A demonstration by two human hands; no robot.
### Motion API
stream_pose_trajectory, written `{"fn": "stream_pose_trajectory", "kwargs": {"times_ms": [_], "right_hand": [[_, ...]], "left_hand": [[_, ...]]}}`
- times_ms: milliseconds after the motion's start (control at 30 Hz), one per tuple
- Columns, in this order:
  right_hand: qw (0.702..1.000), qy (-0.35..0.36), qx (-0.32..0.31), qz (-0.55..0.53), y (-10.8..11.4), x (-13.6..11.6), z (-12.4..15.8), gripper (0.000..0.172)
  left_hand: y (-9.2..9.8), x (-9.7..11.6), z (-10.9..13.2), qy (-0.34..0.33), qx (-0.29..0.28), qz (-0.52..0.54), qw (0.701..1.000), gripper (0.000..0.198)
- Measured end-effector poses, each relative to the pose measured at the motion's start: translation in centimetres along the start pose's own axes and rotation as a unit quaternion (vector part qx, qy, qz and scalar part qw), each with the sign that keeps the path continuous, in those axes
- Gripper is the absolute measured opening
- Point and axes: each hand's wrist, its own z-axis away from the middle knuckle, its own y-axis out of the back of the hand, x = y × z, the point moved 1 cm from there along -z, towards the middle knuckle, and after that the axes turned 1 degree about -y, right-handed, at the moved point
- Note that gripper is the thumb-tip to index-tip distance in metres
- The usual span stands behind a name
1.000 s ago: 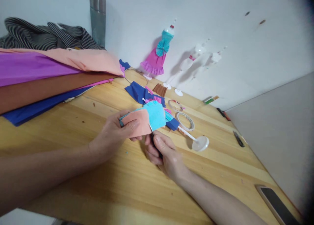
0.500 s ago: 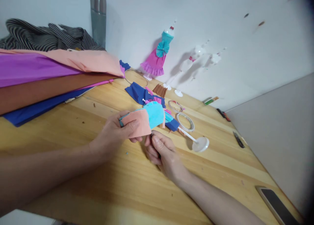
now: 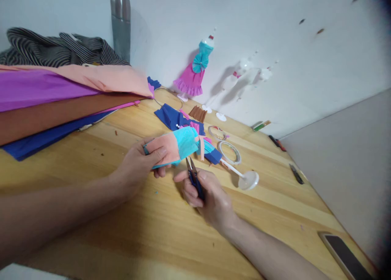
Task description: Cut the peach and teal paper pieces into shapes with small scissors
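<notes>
My left hand pinches a stack of paper pieces, thumb on top: a peach paper piece lies over a turquoise paper piece that sticks out to the right. A narrow peach strip hangs at the turquoise paper's right end. Small dark thread snips sit in my right hand, their two blades apart and pointing up just below the turquoise paper. Behind the papers lies a small mannequin on a white stand, partly covered by dark blue and pink paper.
Two tape rolls lie beyond my hands. A dressed mannequin and two bare white mannequins stand by the wall. Coloured paper sheets are piled at left. A craft knife and a phone lie at right.
The snips have come away from the papers, and their blades now show spread apart. My left hand has shifted slightly left and tilted the papers, baring the turquoise lower edge.
</notes>
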Motion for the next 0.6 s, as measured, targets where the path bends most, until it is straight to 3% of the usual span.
{"fn": "stream_pose_trajectory", "kwargs": {"times_ms": [167,400,600], "right_hand": [[1.000,0.000,-0.029,0.007,0.09,0.25,0.47,0.041],[0.999,-0.041,0.011,0.010,-0.01,0.70,-0.03,0.040],[0.997,-0.069,0.027,0.007,-0.05,0.53,-0.23,0.038]], "left_hand": [[0.07,-0.14,-0.28,-0.008,0.032,-0.016,0.999,0.017],[-0.02,-0.03,0.05,-0.006,-0.023,-0.011,1.000,0.021],[0.10,-0.09,0.07,-0.012,-0.018,-0.020,1.000,0.021]]}}
